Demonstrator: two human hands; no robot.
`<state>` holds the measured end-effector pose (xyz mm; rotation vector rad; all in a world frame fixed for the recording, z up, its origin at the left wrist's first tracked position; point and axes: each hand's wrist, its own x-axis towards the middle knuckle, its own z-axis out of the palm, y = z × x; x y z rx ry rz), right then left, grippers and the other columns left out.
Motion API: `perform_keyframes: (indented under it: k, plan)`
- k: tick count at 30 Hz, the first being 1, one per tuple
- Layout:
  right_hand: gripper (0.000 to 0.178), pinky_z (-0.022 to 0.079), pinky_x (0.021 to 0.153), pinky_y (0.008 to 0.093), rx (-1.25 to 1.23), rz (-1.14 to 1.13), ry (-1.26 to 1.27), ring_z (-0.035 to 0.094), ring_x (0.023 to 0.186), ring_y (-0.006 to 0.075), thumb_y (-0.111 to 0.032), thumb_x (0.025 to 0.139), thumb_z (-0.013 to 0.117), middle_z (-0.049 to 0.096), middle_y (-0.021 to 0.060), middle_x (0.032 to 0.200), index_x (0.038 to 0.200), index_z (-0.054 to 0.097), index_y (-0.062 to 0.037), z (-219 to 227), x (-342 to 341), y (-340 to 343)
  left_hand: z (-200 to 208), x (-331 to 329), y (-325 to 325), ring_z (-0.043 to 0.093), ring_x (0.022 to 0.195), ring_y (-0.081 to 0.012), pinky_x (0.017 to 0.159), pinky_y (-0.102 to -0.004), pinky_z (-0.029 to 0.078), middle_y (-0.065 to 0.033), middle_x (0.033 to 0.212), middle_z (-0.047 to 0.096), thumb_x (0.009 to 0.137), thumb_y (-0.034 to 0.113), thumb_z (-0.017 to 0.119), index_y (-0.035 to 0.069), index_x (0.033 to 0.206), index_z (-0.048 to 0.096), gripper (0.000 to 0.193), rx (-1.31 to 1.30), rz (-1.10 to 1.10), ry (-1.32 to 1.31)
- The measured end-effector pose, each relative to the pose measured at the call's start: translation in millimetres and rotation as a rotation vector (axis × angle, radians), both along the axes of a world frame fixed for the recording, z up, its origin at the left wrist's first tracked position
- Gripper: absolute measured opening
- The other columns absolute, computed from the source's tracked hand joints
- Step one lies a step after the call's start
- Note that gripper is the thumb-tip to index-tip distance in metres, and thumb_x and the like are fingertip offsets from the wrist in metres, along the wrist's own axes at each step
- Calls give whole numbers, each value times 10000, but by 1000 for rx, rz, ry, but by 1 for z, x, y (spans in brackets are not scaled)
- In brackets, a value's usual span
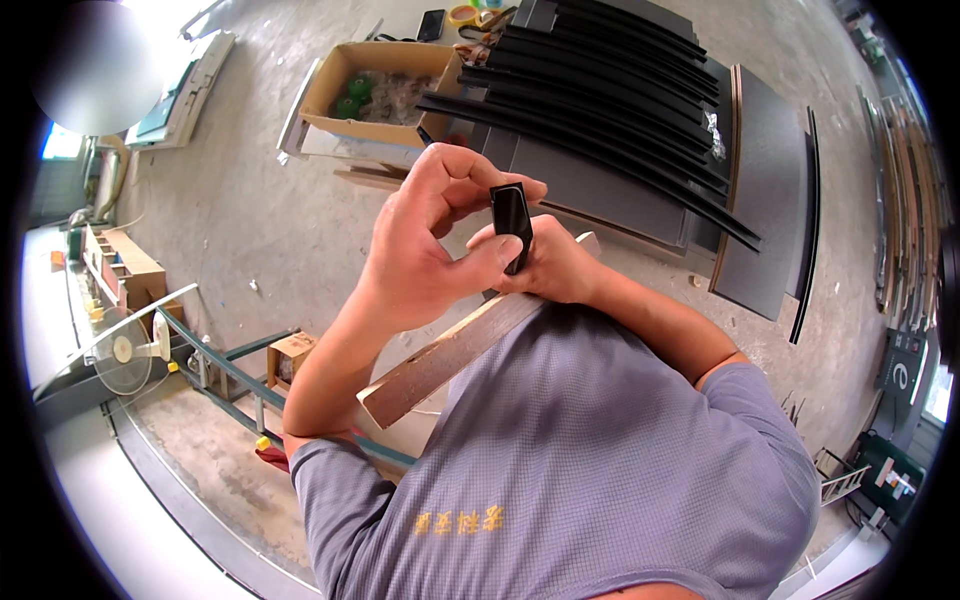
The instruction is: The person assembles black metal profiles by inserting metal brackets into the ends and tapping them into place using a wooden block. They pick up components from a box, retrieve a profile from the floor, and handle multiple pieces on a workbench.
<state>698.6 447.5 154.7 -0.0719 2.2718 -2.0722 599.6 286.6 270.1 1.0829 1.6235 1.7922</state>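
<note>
In front of my chest, both hands are on a black rectangular piece (511, 220) with a squared end, held roughly upright. Its far side is hidden, so its full length cannot be told. My left hand (415, 245) is closed, with the thumb pressed against the lower part and the curled fingers near the top. Behind the piece, my right hand (557, 262) grips it low down, its fingers partly hidden. A pale wooden bar (450, 355) lies slantwise below the hands, close to my shirt, and passes under the right hand. Past the left knuckles pokes a dark thin tip (425, 135).
Several long black strips (600, 110) lie across dark panels (590, 195) ahead. Beside them stands an open cardboard box (330, 85) with green rolls in it. A phone (431, 25) lies beyond. At left are a fan (125, 348) and a green metal frame (225, 365).
</note>
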Motion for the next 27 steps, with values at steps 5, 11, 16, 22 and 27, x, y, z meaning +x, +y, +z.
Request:
perform_keyframes:
  k: [5,11,16,22,27]
  plan:
    - [318,511,686,326,112,-39,151,531,695,117,-208,821,871,580,75,701,877,661,24,-10,-1,-2,-29,11,22,670,938,-217,862,-352,561,-217,1062,667,909,81,637,-8,1236,396,416,282,27,15]
    - [340,522,706,313,8,-79,247,571,731,121,-181,801,877,635,105,840,978,669,23,-2,-4,-4,-49,16,42,604,808,-193,702,-327,520,-196,984,611,982,359,661,-15,1223,372,531,429,157,120]
    - [562,448,619,210,-102,-26,-123,547,696,23,-151,816,847,661,17,1009,1310,602,-42,46,12,41,-38,1,34,587,759,-166,671,-301,508,-148,939,627,973,517,697,18,1244,381,649,378,219,65]
    - [229,494,727,211,-260,-273,-143,605,807,52,-199,944,741,685,15,989,1095,701,-31,64,17,74,-70,-3,37,619,795,-136,712,-301,532,-86,915,661,958,434,743,29,1199,450,554,173,178,182]
    - [219,497,739,216,-350,-242,-235,610,794,54,-216,978,710,704,10,894,1008,722,1,72,30,70,-78,16,45,697,970,-410,877,-434,556,-230,1052,700,814,111,780,-23,1233,461,544,-142,21,252]
